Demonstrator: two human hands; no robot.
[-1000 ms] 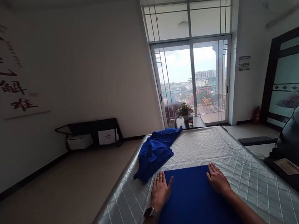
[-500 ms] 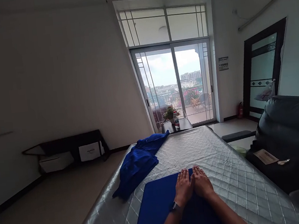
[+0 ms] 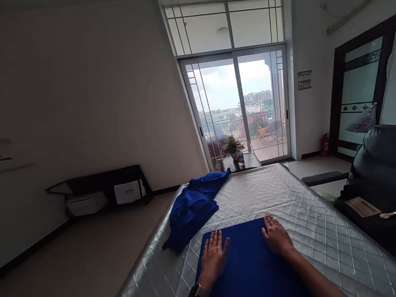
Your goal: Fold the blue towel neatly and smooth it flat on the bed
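Note:
A flat, folded piece of blue cloth [image 3: 248, 262] lies on the silver quilted mattress [image 3: 323, 244] in front of me. My left hand [image 3: 214, 256] rests on its left edge, palm down with the thumb spread away from the fingers. On the cloth's far right corner lies my right hand [image 3: 276, 235], also flat with its fingers stretched out. Neither hand grips anything. Beyond my left hand, a crumpled blue garment [image 3: 193, 206] spreads over the mattress's left side. A watch is on my left wrist.
Past the mattress's far edge stands a small dark table [image 3: 251, 162] with a potted plant [image 3: 233, 148] and a bottle [image 3: 241, 155]. A black leather chair [image 3: 389, 169] is on the right, with a brown card [image 3: 362, 207] on it. White boxes [image 3: 128, 192] sit low by the left wall.
My hands have parted from the middle of the folded cloth: the left slid to its left edge, the right to its right corner. The view has turned slightly left.

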